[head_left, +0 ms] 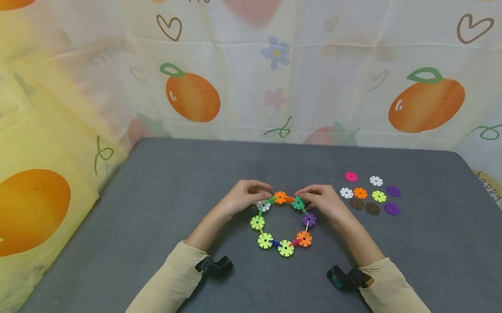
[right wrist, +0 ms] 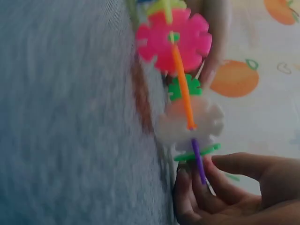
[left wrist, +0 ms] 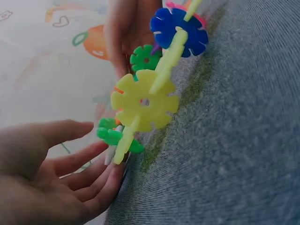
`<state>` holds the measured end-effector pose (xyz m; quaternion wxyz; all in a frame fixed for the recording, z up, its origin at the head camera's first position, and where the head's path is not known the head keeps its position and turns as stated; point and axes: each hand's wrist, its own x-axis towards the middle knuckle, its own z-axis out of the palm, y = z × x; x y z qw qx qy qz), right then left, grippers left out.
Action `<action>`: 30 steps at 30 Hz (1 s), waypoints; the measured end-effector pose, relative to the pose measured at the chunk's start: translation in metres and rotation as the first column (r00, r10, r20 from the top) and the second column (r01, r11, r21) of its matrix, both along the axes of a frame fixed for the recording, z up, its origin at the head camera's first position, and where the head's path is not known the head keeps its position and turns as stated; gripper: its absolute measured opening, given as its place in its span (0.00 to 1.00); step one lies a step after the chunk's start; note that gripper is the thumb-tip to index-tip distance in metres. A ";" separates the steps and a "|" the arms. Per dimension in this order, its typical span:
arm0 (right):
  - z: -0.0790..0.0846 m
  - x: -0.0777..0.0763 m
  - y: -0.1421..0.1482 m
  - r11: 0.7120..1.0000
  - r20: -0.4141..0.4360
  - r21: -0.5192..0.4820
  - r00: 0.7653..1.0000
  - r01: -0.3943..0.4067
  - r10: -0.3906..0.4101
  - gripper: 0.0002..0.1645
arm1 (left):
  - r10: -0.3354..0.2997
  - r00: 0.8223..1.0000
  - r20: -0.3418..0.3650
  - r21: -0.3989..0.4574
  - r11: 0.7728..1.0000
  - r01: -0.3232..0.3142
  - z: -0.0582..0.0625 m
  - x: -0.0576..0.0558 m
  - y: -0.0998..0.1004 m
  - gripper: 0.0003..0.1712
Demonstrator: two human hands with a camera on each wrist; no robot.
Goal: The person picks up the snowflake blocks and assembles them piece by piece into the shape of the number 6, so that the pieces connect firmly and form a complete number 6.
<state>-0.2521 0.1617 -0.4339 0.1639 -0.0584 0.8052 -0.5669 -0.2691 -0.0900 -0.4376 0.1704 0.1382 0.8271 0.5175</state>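
A ring of linked, notched plastic snowflake discs point(head_left: 285, 248) sits on the grey table, in yellow, orange, purple, green, white, blue and pink. My left hand point(head_left: 248, 195) is at its upper left, by the white disc point(head_left: 263, 205). In the left wrist view, that hand's fingers lie extended beside the green and white pieces, the thumb apart from them. My right hand point(head_left: 323, 201) is at the upper right, thumb and fingers pinching the ring near the green disc point(head_left: 298, 202). The right wrist view shows the pinch close to a green disc point(right wrist: 197, 152) and a purple one point(right wrist: 198, 161); the fingertips are partly hidden.
Loose snowflake discs lie right of the ring, among them a pink one point(head_left: 351, 176), an orange one point(head_left: 360, 193) and a brown one point(head_left: 373, 208). A printed cloth point(head_left: 238, 91) hangs behind the table point(head_left: 179, 170). Both wrists carry black camera mounts.
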 end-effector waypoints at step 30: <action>0.003 -0.002 0.002 0.978 0.057 -0.163 0.989 -0.127 0.138 0.23 | -0.024 0.964 0.265 0.287 0.956 -0.055 -0.002 0.005 0.018 0.20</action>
